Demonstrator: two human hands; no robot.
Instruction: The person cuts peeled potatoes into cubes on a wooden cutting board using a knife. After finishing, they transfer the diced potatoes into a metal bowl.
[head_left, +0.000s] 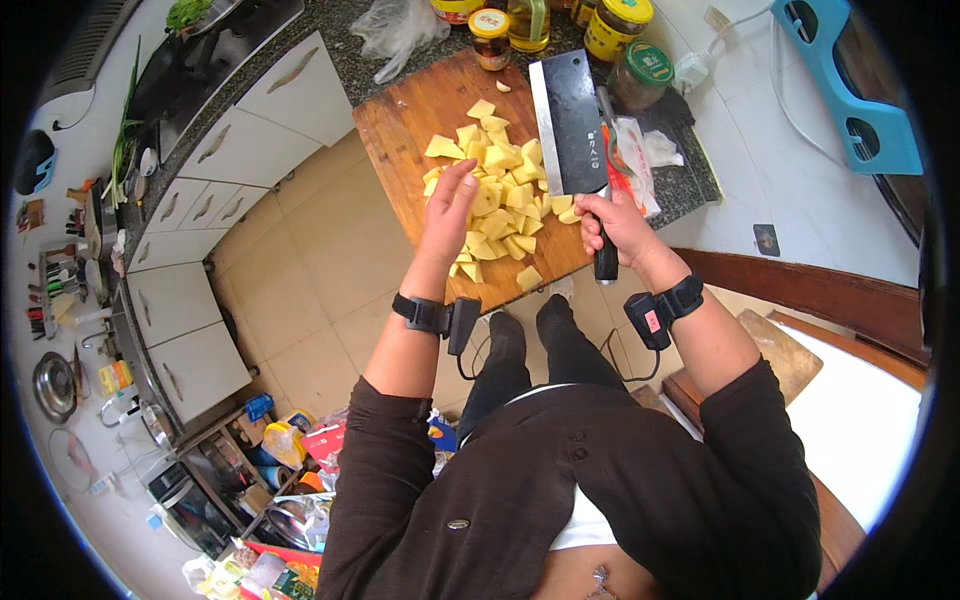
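Note:
My right hand (619, 225) is closed around the black handle of a Chinese cleaver (574, 127). Its broad dark blade points away from me, the bright edge facing left, over the right side of a wooden cutting board (390, 127). Many peeled potato chunks (499, 217) lie heaped on the middle of the board. At the left of the heap is my left hand (450, 210), fingers extended and nothing seen in it; whether it touches the chunks I cannot tell. A small pale piece (503, 86), perhaps a garlic clove, lies at the board's far end.
Jars stand behind the board, including a green-lidded jar (645, 67) and a small yellow-lidded jar (489, 37). A crumpled plastic bag (397, 34) lies far left, and a red and white packet (630, 169) right. White cabinets (247, 142) line the left.

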